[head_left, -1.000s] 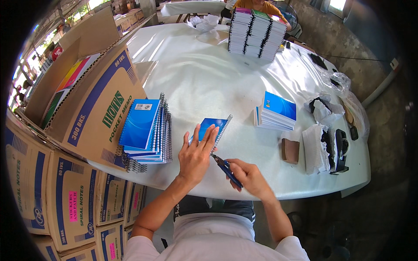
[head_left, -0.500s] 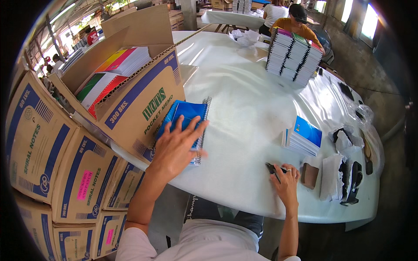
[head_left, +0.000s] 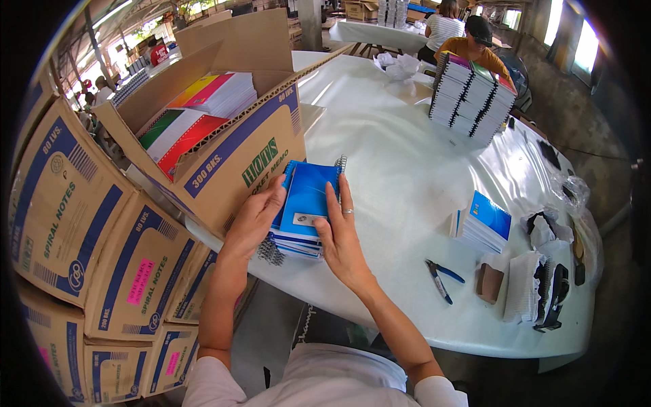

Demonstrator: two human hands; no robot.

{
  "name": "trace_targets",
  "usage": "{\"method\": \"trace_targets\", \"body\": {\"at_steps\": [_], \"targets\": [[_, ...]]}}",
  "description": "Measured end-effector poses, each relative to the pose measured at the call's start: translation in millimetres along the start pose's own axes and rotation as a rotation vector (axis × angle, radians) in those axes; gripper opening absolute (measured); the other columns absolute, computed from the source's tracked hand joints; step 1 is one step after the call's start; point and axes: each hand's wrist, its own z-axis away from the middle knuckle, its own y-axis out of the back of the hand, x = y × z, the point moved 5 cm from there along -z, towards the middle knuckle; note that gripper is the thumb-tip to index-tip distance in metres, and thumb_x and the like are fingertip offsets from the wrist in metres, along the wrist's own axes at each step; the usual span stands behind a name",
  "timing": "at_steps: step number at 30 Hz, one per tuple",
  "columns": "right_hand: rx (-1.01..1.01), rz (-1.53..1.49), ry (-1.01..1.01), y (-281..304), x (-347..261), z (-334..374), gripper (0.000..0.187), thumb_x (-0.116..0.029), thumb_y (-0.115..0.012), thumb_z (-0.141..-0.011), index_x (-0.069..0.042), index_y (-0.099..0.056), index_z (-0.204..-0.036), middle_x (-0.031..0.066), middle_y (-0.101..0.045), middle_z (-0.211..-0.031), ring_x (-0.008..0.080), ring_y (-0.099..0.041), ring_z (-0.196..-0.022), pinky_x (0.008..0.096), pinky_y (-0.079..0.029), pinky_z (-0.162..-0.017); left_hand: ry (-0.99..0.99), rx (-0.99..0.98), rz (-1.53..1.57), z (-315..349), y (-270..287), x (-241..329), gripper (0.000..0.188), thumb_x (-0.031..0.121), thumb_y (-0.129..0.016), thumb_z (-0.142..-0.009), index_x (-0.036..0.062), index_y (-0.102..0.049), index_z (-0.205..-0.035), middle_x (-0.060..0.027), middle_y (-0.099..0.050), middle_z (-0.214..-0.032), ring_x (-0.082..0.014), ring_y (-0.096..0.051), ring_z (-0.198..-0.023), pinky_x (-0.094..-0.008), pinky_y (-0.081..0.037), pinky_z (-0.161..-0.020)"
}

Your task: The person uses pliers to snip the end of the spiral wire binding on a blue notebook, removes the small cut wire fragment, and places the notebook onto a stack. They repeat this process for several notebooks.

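Observation:
A stack of small blue spiral notebooks (head_left: pixel 308 192) sits at the table's near edge, in front of the open carton. My left hand (head_left: pixel 251 220) clasps its left side, thumb along the top cover's edge. From the right, my right hand (head_left: pixel 346 245) holds the same stack, its thumb near a pale label on the cover and its fingers by the wire coil. Wire coils stick out at both the upper right and lower left of the stack. Blue-handled pliers (head_left: pixel 442 277) lie on the table to the right, touched by neither hand, jaws pointing toward me.
An open carton (head_left: pixel 247 152) of colourful notebooks stands at left, beside stacked closed cartons (head_left: pixel 71 197). Another blue notebook pile (head_left: pixel 485 220), a brown block (head_left: pixel 489 283) and white papers (head_left: pixel 523 288) lie right. Tall notebook stacks (head_left: pixel 468 98) stand before a person in a cap.
My right hand has let go of the pliers and moved left onto the notebook stack. My left hand has shifted from the top of the stack to its left side.

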Motion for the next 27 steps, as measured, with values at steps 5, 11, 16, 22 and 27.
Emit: {"method": "trace_targets", "body": {"at_steps": [5, 11, 16, 22, 27], "targets": [[0.146, 0.214, 0.069, -15, 10, -7, 0.063, -0.027, -0.057, -0.097, 0.009, -0.035, -0.144, 0.0282, -0.013, -0.158, 0.0438, -0.018, -0.146, 0.0493, -0.020, -0.118, -0.132, 0.006, -0.380, -3, -3, -7, 0.054, 0.024, -0.055, -0.100, -0.0102, -0.042, -0.139, -0.0248, -0.042, -0.148, -0.0271, -0.035, -0.142, -0.0334, -0.028, -0.115], [0.130, 0.334, 0.135, 12, -7, -7, 0.067, -0.026, -0.064, -0.091, -0.002, -0.036, -0.147, 0.0240, -0.030, -0.153, 0.0416, -0.029, -0.142, 0.0553, -0.022, -0.115, -0.141, 0.028, -0.514, -2, 3, -4, 0.053, 0.016, -0.055, -0.098, -0.0057, -0.038, -0.144, -0.0234, -0.041, -0.150, -0.0297, -0.037, -0.142, -0.0362, -0.029, -0.114], [0.459, 0.819, 0.210, 229, 61, 34, 0.055, -0.008, -0.072, -0.084, -0.006, -0.053, -0.135, 0.0182, -0.051, -0.139, 0.0364, -0.048, -0.128, 0.0474, -0.037, -0.108, -0.509, 0.173, -0.576, 47, -12, 60, 0.054, 0.020, -0.052, -0.099, -0.0012, -0.039, -0.146, -0.0208, -0.039, -0.152, -0.0346, -0.035, -0.142, -0.0422, -0.029, -0.115], [0.288, 1.316, -0.001, 313, 100, 76, 0.050, -0.020, -0.073, -0.083, -0.003, -0.059, -0.128, 0.0168, -0.059, -0.132, 0.0323, -0.055, -0.123, 0.0416, -0.041, -0.104, -0.649, 0.008, -0.340, 93, -36, 83, 0.050, 0.036, -0.059, -0.097, 0.0048, -0.055, -0.135, -0.0240, -0.045, -0.146, -0.0418, -0.030, -0.143, -0.0502, -0.029, -0.114], [0.317, 1.390, 0.060, 300, 94, 84, 0.040, -0.014, -0.073, -0.080, -0.005, -0.066, -0.118, 0.0123, -0.065, -0.125, 0.0269, -0.060, -0.117, 0.0393, -0.044, -0.099, -0.652, -0.123, -0.185, 93, -68, 73, 0.036, 0.021, -0.069, -0.089, 0.0077, -0.066, -0.122, -0.0233, -0.046, -0.146, -0.0482, -0.026, -0.143, -0.0585, -0.022, -0.114]]}}
